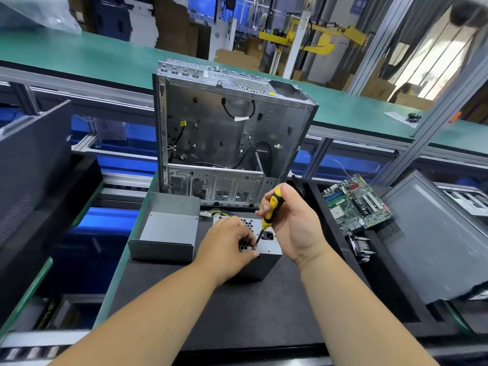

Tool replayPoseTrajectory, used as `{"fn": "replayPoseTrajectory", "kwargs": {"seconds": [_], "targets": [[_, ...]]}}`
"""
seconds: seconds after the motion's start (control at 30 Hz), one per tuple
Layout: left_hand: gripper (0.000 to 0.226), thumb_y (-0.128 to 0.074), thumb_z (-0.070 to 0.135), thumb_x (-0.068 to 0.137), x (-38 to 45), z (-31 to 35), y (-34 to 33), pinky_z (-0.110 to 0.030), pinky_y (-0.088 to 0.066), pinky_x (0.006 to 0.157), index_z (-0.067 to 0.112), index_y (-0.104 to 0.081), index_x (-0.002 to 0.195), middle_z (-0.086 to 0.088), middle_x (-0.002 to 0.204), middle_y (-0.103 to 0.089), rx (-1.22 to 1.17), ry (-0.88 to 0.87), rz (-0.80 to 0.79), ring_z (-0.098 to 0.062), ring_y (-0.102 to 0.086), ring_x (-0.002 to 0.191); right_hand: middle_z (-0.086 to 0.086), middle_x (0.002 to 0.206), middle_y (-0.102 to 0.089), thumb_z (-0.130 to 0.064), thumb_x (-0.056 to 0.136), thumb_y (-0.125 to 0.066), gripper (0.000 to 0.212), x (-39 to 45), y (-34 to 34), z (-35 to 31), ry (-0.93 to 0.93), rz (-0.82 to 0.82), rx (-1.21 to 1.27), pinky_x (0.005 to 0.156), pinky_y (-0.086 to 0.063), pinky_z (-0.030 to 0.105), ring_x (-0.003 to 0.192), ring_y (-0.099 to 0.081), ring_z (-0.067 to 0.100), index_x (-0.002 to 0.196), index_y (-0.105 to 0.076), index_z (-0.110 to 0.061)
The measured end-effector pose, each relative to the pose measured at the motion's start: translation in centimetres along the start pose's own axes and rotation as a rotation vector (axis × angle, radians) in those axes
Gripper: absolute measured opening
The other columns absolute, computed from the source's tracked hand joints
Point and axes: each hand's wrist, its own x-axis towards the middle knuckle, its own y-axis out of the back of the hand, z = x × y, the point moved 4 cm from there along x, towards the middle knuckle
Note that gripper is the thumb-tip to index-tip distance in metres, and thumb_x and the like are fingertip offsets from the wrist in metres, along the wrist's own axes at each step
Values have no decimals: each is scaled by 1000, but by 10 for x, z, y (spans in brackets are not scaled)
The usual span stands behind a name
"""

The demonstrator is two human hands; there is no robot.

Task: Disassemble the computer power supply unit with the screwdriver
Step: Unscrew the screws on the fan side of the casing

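1. Our right hand [293, 220] has its fingers [264, 207] wrapped round the yellow/black screwdriver [270, 207] handle, shaft angled down-left.
2. Our left hand [227, 244] rests on the power supply [264, 257], fingertips [254, 253] pinched together at the screwdriver tip, near the front top edge.
3. Power supply sits on the black mat [237, 313], its cover [166, 233] just beside it on the left.
4. Empty PC case [232, 138] stands upright behind.
5. Circuit board [356, 202] lies well apart on the right.

The grey PSU [260, 256] is sitting on the black mat, perforated face up. The yellow-and-black screwdriver [268, 212] is standing tilted, tip pressing at its near top edge.
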Motion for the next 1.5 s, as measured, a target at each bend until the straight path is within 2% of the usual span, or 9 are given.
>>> {"fn": "replayPoseTrajectory", "kwargs": {"seconds": [0.1,0.27,0.47,0.57,0.67,0.83,1.03,1.27,1.5], "targets": [[17,-78,42,76,1,0,0,-23,-37,78,38,-61,77,18,90,-50,-8,6,-5,-5,-43,96,5,78,-62,-36,89,-52,31,0,4,-2,-11,25,-87,84,-48,43,71,-58,21,76,-67,-13],[18,-79,41,76,3,0,0,-24,-35,75,39,-61,76,15,91,-51,-13,14,-6,-6,-43,97,3,78,-62,-34,96,-50,36,-4,3,-1,-10,-25,-56,87,-42,40,75,-55,19,80,-73,-12],[20,-80,41,75,4,0,0,-24,-35,76,39,-60,74,15,90,-51,-1,12,-5,-7,-43,98,0,54,-40,-41,92,-47,43,-3,-15,5,1,16,-58,59,-36,25,55,-36,15,65,-63,-12],[19,-79,42,76,4,-1,0,-24,-34,75,40,-61,75,17,87,-49,1,13,-6,-7,-42,97,-1,54,-34,-42,89,-49,35,0,-14,1,15,46,-44,56,-33,25,53,-32,15,72,-54,-12],[18,-79,42,76,5,-2,0,-24,-34,75,40,-61,76,18,87,-48,-8,15,-10,-7,-42,97,0,59,-42,-33,86,-53,22,0,-8,-1,13,71,-5,64,-36,29,56,-39,17,75,-44,-16],[19,-79,42,77,5,-2,0,-23,-32,74,40,-60,77,19,88,-48,-7,14,-10,-5,-40,96,-2,71,-60,-32,85,-69,27,-1,2,-4,6,120,-108,73,-44,31,73,-59,19,69,-51,-19],[18,-77,45,78,6,-1,1,-21,-31,68,39,-60,78,18,89,-46,26,13,-11,-6,-40,96,0,72,-65,-32,103,-46,40,-1,-1,-4,8,127,-94,82,-45,36,73,-60,17,78,-71,-13],[17,-76,45,79,5,-1,1,-24,-34,74,38,-61,80,17,91,-49,16,2,-12,-7,-41,97,-1,60,-42,-43,107,-30,51,3,-11,7,11,168,108,65,-34,25,56,-39,11,76,-55,-11],[19,-78,43,78,6,-3,0,-25,-38,78,40,-59,79,17,92,-49,-3,5,-21,-7,-41,99,1,70,-57,-33,100,-49,24,1,-2,2,9,159,38,71,-43,29,66,-52,17,83,-48,-16]]}}
